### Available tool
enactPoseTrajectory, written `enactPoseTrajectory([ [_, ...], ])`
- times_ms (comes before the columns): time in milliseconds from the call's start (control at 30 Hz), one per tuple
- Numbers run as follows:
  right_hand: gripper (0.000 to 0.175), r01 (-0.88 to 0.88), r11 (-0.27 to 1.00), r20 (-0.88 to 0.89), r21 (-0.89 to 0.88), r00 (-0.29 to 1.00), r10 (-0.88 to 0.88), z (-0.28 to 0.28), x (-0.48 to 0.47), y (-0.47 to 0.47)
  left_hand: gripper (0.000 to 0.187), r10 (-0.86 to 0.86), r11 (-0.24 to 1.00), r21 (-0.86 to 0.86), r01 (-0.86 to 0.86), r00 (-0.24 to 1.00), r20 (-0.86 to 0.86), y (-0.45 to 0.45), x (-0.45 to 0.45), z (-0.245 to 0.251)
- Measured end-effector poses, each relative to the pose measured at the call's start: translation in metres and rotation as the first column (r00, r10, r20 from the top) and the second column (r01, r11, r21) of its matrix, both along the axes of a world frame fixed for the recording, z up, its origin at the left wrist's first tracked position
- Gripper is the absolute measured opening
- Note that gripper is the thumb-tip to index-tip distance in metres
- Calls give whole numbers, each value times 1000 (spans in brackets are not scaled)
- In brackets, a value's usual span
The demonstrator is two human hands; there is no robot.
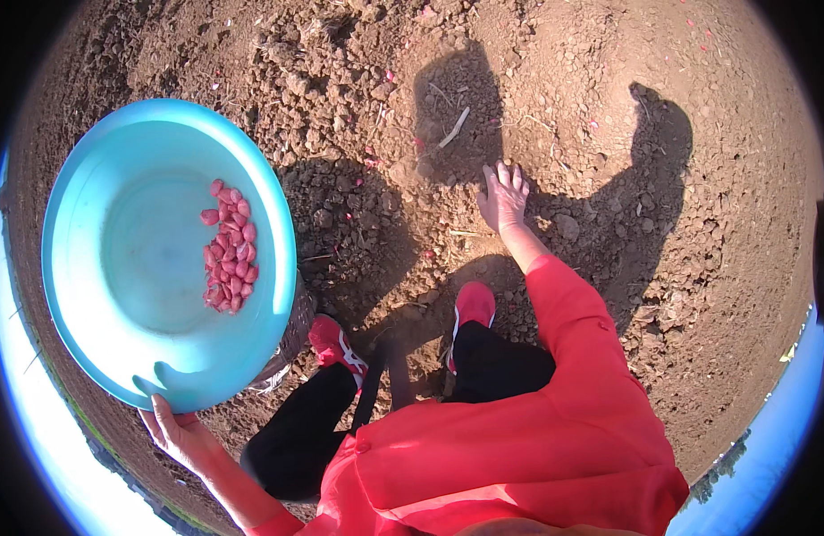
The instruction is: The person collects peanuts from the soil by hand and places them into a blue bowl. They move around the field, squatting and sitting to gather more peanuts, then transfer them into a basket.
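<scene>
My left hand (174, 432) grips the near rim of a light-blue plastic basin (164, 248) at the left. A pile of small reddish-pink bulbs or cloves (231, 258), several in number, lies against the basin's right inner side. My right hand (504, 201) reaches down to the bare soil (553, 74) with its fingers spread and fingertips at the ground. Nothing shows in it, though its palm side is hidden. A pale dry stalk piece (455, 127) lies on the soil just beyond those fingertips.
My red shoes (474, 305) stand on clumpy soil below the right hand. A patterned bag or sack (295, 331), partly hidden, sits under the basin's right edge. Small pink flakes are scattered over the ground. Shadows of my arm and the basin fall across the soil.
</scene>
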State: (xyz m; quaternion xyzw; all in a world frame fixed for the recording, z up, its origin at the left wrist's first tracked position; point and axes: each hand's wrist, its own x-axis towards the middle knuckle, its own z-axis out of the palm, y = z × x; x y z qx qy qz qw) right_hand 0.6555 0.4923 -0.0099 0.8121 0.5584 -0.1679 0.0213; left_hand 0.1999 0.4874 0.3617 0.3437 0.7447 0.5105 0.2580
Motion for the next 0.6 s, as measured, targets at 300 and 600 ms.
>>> enactPoseTrajectory([
  [300, 37, -130, 945, -345, 301, 909, 234, 29, -22, 49, 39, 100, 989, 108, -103, 994, 35, -3, -41, -13],
  [600, 25, -195, 960, -432, 200, 862, 265, 32, -41, 137, 39, 166, 979, 104, -174, 983, 82, -3, -58, -12],
])
